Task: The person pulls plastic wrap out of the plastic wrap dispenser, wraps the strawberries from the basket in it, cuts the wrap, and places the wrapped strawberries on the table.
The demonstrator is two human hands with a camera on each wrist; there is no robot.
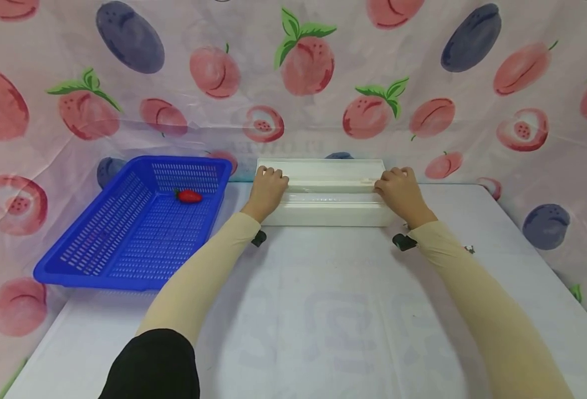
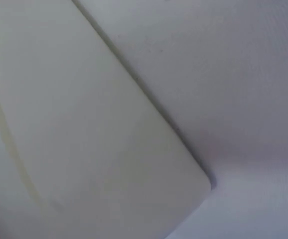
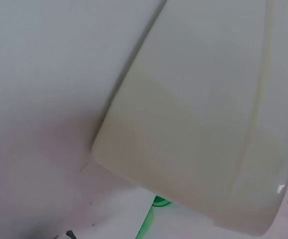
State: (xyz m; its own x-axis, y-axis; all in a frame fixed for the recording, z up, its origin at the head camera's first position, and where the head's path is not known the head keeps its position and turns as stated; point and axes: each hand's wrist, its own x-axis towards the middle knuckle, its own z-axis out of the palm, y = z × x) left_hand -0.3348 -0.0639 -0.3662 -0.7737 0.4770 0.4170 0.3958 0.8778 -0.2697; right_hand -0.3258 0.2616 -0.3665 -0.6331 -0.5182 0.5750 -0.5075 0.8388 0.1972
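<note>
A long white cling film dispenser (image 1: pixel 328 215) lies across the far part of the table. A slide cutter (image 1: pixel 368 181) sits on its strip, and clear, shiny film (image 1: pixel 328 197) shows below that. At the dispenser's left end my left hand (image 1: pixel 268 191) grips with curled fingers. My right hand (image 1: pixel 400 191) grips the right end in the same way. Whether the fingertips also pinch film is too small to tell. The wrist views show only the dispenser's smooth front, its left part (image 2: pixel 104 139) and its right part (image 3: pixel 184 119); no fingers show there.
To the left stands a blue plastic basket (image 1: pixel 128 281) with a red strawberry (image 1: pixel 189 196) inside. A fruit-print sheet (image 1: pixel 313 122) hangs behind the white table (image 1: pixel 333 310). Dark wrist-camera pieces (image 1: pixel 404 242) sit below the wrists.
</note>
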